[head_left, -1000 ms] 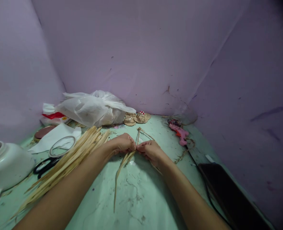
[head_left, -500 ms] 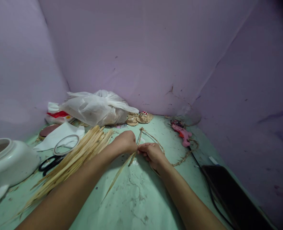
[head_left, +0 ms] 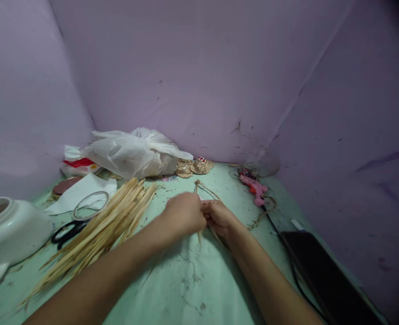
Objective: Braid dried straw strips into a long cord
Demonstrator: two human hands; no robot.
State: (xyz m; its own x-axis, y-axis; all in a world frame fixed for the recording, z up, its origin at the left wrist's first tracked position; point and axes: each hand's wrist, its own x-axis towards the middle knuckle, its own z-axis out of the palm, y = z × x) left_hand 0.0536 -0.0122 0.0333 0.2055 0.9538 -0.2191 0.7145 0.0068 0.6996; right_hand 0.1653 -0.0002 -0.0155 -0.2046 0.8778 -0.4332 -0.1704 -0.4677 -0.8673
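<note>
My left hand [head_left: 185, 212] is closed, its back toward me, blurred a little by motion. Pressed against it, my right hand [head_left: 221, 217] pinches with thumb and fingertips. Both are closed on a thin braided straw cord [head_left: 210, 189], whose gripped part is mostly hidden by the hands. Beyond the hands the cord makes a narrow loop on the table, and more of it curls out to the right. Short loose straw ends [head_left: 199, 236] hang below the fingers. Left of my left hand lies a bundle of dried straw strips [head_left: 118, 221].
On the left are black-handled scissors [head_left: 67, 232], a tape roll [head_left: 90, 205], white paper [head_left: 62, 202] and a white pot [head_left: 16, 230]. Behind sit a plastic bag [head_left: 131, 153] and small woven hats [head_left: 201, 167]. A pink glue gun [head_left: 257, 192] and a dark phone-like slab [head_left: 321, 271] lie right.
My left hand has moved right and slightly nearer, meeting the right hand. The long loose strip that hung toward me has swung away and is blurred. The view has shifted slightly.
</note>
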